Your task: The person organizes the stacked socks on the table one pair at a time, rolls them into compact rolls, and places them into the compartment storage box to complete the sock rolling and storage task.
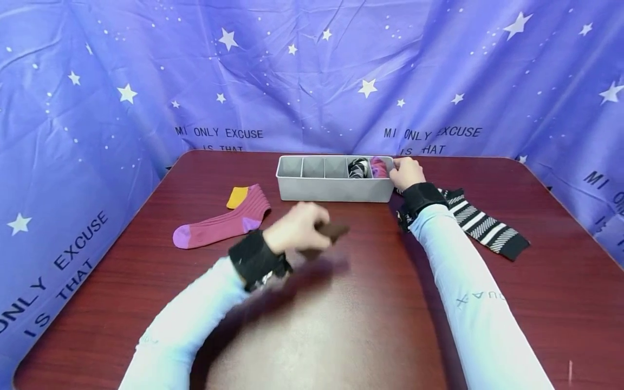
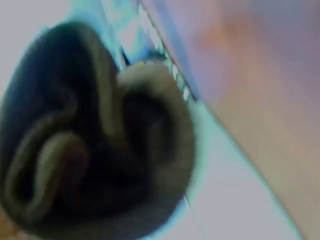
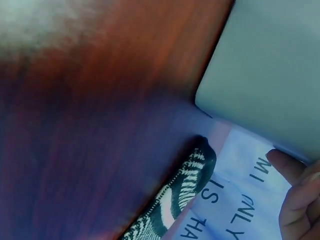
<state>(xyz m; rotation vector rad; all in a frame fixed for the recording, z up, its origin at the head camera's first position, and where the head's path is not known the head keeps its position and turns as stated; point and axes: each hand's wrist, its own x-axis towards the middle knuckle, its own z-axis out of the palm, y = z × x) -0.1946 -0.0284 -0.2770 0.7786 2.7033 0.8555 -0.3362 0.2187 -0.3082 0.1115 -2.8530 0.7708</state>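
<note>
My left hand (image 1: 298,227) is over the middle of the table and grips a dark brown rolled sock (image 1: 335,229). Close up in the left wrist view, the rolled sock (image 2: 165,165) shows its blurred, coiled layers. At the back, a grey divided storage box (image 1: 336,189) stands on the table. My right hand (image 1: 408,172) holds the box's right end; in the right wrist view its fingers (image 3: 287,167) meet the end wall. Two right-hand compartments contain a rolled black-and-white sock (image 1: 358,168) and a rolled pink-purple sock (image 1: 378,167).
A pink sock (image 1: 214,225) with purple toe and heel and a yellow cuff lies flat on the left. To the right, partly behind my right wrist, lies a black-and-white striped sock (image 1: 480,221). A blue star-printed curtain (image 1: 312,70) hangs behind the table (image 1: 560,303).
</note>
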